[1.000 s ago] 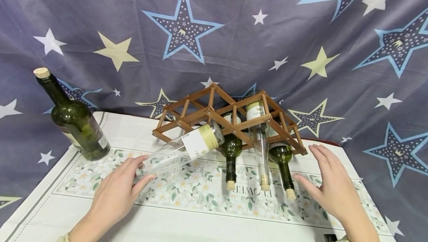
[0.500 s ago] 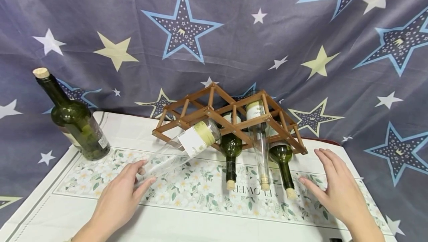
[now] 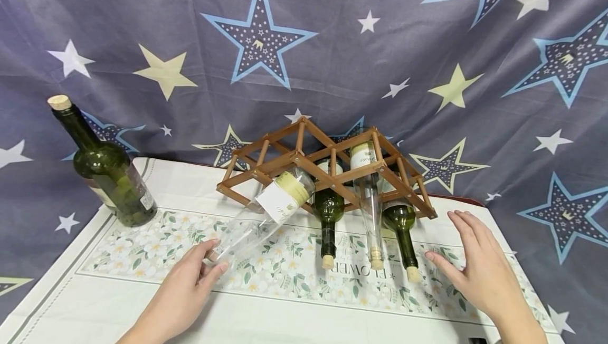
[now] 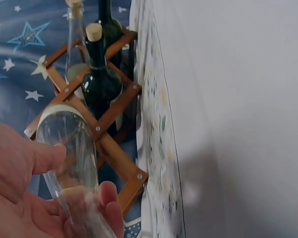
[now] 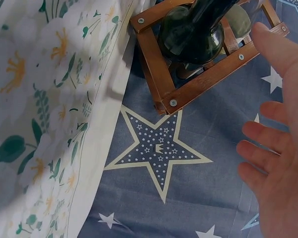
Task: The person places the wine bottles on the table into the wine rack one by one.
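My left hand (image 3: 182,283) grips a clear glass wine bottle (image 3: 280,201) by its neck end. Its white and yellow-green label faces up. The base overlaps the front of the wooden wine rack (image 3: 272,167), while the neck slants down to the left. From the left wrist, thumb and fingers show around the clear glass (image 4: 72,136). Corked bottles lie in the rack, necks forward: a green bottle (image 3: 329,209), another clear bottle (image 3: 374,217) and a second green bottle (image 3: 400,217). My right hand (image 3: 484,270), fingers spread and holding nothing, is beside the rack's right end.
A corked green bottle (image 3: 106,175) stands upright at the table's left. Under the rack's front runs a floral runner (image 3: 285,275) on a white tablecloth (image 3: 266,317). A star-patterned curtain (image 3: 313,69) hangs close behind the rack.
My left hand has shifted right and nearer the front edge, swinging the held clear bottle to a steeper angle, its base staying by the rack. My right hand has drifted slightly right.
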Motion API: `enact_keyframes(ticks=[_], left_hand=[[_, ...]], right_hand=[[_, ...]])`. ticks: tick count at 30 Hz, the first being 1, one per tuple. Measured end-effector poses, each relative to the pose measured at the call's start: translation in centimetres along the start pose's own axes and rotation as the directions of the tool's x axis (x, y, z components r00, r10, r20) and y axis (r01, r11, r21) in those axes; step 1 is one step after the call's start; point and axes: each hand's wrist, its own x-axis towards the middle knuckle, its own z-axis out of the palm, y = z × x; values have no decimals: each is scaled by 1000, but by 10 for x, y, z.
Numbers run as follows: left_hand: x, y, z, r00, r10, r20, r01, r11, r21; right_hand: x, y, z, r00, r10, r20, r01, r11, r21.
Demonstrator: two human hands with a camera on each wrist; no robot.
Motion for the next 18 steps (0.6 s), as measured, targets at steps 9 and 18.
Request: enact_keyframes(ticks=[9, 18], left_hand=[[-5, 4, 6, 992, -67, 103, 86, 977, -195], [-11, 9, 14, 963, -31, 266, 166, 850, -500]], right_hand=[[1, 0, 1, 1000, -3, 0, 3, 1000, 0], [0, 1, 1, 1000, -5, -4, 5, 1000, 4]])
